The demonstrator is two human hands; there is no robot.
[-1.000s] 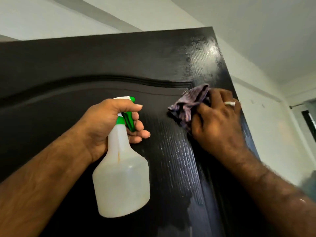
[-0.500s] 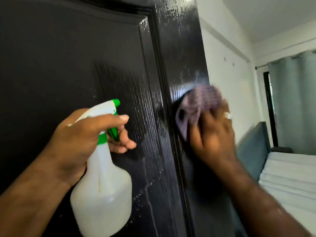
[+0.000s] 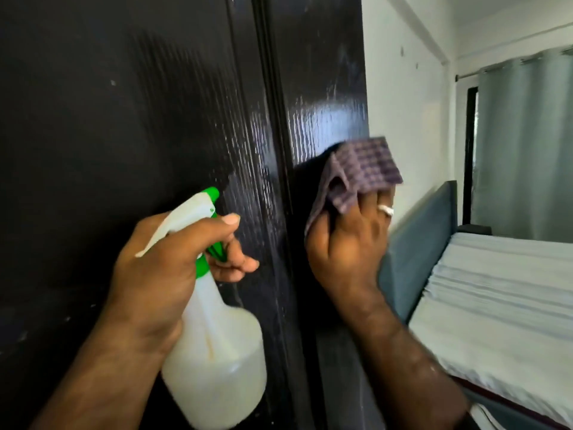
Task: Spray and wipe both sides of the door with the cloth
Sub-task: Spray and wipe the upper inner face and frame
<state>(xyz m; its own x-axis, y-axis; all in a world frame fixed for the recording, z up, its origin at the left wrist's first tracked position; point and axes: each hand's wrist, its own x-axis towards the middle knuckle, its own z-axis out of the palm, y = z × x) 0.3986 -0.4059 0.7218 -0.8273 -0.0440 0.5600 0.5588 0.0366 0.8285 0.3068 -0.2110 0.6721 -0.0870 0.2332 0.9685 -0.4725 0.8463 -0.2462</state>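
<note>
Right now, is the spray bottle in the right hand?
No, the left hand holds the spray bottle; the right hand holds the cloth.

Bedroom of a home. A bed (image 3: pixel 496 290) with a pale striped mattress and blue-grey padded headboard (image 3: pixel 418 243) stands against a white wall (image 3: pixel 403 88); grey curtains (image 3: pixel 524 144) hang from a rod beyond a dark panelled door (image 3: pixel 124 119).

bed (image 3: pixel 418 243) — blue headboard, pale striped sheet (image 3: pixel 502 293)
</note>
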